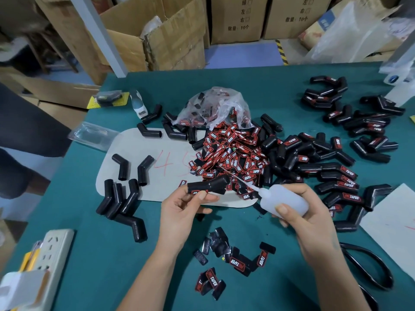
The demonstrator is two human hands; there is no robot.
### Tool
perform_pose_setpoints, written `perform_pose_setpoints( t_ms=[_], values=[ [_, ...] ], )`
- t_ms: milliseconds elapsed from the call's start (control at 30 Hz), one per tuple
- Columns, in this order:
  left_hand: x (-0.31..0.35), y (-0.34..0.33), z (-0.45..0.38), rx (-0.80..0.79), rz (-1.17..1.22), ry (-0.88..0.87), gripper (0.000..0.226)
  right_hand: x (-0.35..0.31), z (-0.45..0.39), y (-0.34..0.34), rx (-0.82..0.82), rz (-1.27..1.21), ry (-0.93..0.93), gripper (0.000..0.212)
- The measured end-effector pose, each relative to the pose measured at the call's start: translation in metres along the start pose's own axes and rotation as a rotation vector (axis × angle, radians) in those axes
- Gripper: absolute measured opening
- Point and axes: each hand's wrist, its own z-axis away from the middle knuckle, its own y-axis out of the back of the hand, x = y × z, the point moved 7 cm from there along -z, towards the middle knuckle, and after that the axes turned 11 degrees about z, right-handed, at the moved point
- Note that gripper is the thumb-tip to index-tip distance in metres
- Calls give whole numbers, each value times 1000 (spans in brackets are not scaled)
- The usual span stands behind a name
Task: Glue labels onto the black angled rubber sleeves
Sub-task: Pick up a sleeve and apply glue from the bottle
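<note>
Factory packing bench: stacked cartons (237, 19), green worktable (224, 86).

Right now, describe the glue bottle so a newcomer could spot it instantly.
Start at the green table, then its near edge where the right hand works. That hand grips the glue bottle: the only translucent white thing among black sleeves, with a thin needle nozzle.

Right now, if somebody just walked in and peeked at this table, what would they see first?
Probably the big heap of red-and-black labels spilling from a plastic bag mid-table. Just below it, the left hand holds a black bent sleeve, and the right hand points a white glue bottle at it. Finished sleeves pile up on the right.
</note>
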Motion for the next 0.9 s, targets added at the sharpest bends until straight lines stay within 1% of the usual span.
perform_pose_setpoints(
  t_ms=[67, 167, 300, 400, 467, 567, 633, 900],
  values=[
    [3, 1, 1, 14, -20, -19, 12, -3, 1, 2, 16, -16, 2, 41],
    [5, 1, 1, 23, -43, -35, 18, -7, 4, 5, 35, -13, -8, 36],
    [3, 3, 1, 27, -62, -32, 11, -11, 7, 3, 57, 53, -18, 30],
    [1, 3, 1, 27, -77, -28, 8, -13, 8, 2, 77, 119, 4, 32],
    [0, 3, 2, 31, -98, -38, 13, -15, 8, 1, 86, 133, 20, 27],
    [1, 2, 3, 39, -128, -65, 23, -15, 7, 0, 84, 166, 36, 27],
    [2, 1, 3, 38, -133, -72, 21, -15, 7, 0, 76, 177, 41, 23],
    [9, -3, 7, 33, -207, -116, 15, -12, 6, 0, 68, 229, 54, 22]
  ],
)
